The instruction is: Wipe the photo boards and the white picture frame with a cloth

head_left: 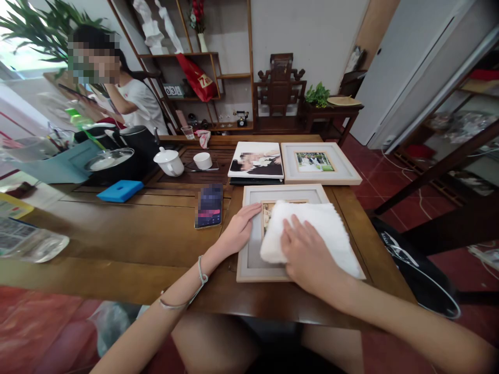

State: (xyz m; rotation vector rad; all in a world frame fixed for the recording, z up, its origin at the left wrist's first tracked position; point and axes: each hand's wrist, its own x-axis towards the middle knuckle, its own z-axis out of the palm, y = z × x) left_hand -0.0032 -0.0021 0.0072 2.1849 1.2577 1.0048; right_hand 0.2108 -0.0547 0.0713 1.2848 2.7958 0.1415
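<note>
A light wooden picture frame (249, 272) lies flat on the table before me. Across its middle and right side spreads a white cloth (327, 228), which hides much of the photo inside. My right hand (306, 252) presses down on this cloth, its fingers stretched out over it. At the frame's left side rests my left hand (244, 223), fingers extended flat along the frame and reaching toward the photo's edge. It holds nothing.
Behind lie a second framed photo (323, 176) and a stacked photo panel (255, 161). A phone (209, 208), a blue block (120, 190), a lidded white cup (169, 162) and a black pan (111, 166) stand leftward on the wooden table (167, 223). A person (136, 98) sits beyond.
</note>
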